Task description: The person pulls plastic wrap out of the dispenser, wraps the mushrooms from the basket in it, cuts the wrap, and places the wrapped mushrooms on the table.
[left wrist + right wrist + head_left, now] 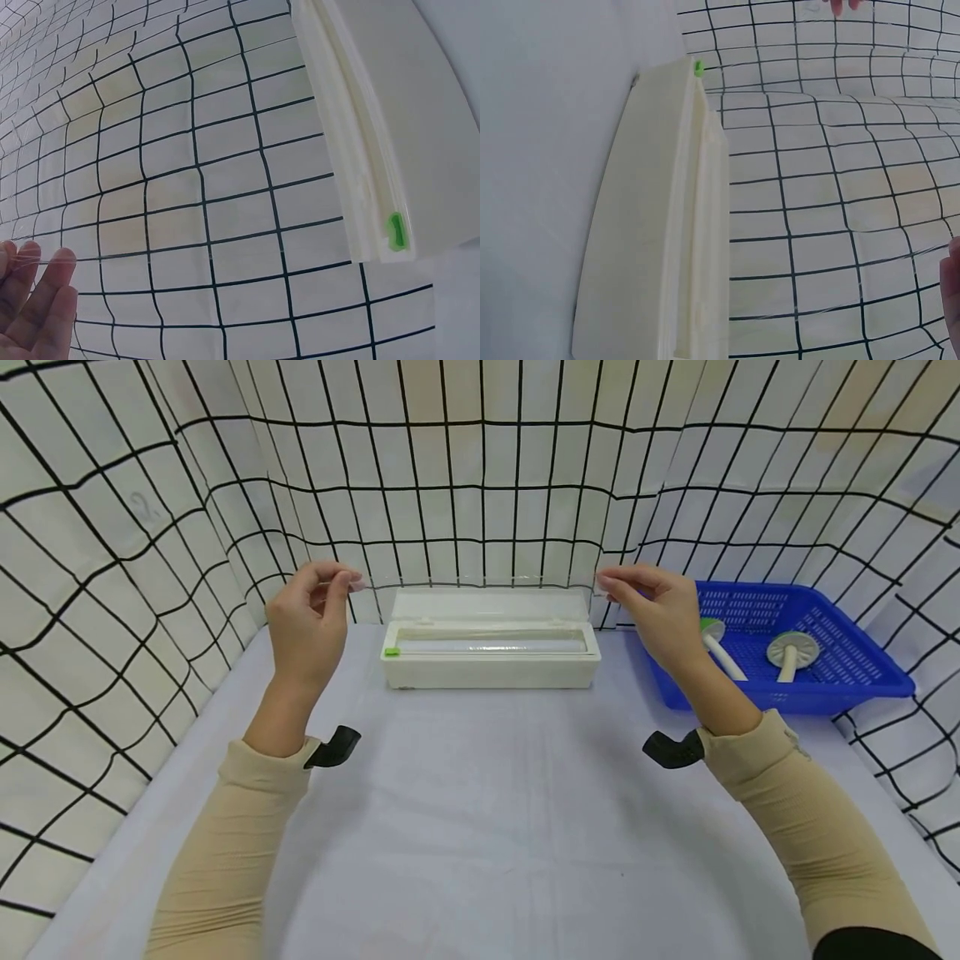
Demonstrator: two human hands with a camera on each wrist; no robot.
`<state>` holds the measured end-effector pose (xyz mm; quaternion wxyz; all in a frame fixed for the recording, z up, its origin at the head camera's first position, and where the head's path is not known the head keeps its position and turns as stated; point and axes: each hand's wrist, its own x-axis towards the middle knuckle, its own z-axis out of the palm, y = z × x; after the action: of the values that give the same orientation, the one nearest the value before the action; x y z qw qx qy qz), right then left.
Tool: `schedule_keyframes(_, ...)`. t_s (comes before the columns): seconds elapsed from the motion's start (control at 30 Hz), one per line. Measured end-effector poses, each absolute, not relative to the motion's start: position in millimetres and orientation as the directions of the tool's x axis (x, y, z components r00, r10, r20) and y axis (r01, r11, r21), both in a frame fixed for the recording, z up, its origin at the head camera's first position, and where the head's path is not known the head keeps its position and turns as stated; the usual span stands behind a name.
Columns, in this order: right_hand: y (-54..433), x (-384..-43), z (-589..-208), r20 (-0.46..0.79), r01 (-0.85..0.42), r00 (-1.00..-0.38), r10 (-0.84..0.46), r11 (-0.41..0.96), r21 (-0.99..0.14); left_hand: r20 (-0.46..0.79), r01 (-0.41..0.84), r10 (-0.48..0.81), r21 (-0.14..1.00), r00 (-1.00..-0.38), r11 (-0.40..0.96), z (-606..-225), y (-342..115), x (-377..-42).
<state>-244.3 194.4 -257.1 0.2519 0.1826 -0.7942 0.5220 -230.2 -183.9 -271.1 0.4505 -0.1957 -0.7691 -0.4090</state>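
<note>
A white cling film dispenser box (491, 673) stands at the back of the table, its lid (491, 603) raised. Inside lies a film roll (491, 646), and a green slide cutter (392, 652) sits at the left end. Clear cling film (357, 583) spans the air between both hands, above and behind the box. My left hand (306, 620) pinches its left side between thumb and fingers. At the other side, my right hand (660, 614) pinches the film too. Only part of the right hand shows in the right wrist view.
Right of the box, a blue plastic basket (847, 635) holds two mushroom-shaped things (792, 652) with pale stems, partly behind my right forearm. Black wire mesh (517, 460) walls the back and sides. White cloth (487, 827) covers the table.
</note>
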Motion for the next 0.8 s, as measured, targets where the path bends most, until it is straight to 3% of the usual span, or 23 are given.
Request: schedule_keyframes(0.8,210.8,-214.2,-270.0,0.591,-0.573,-0.799,-0.107,0.432,-0.697,0.87,0.734,0.059,0.375,-0.49,0.566,-273.2,-195.2,-206.8)
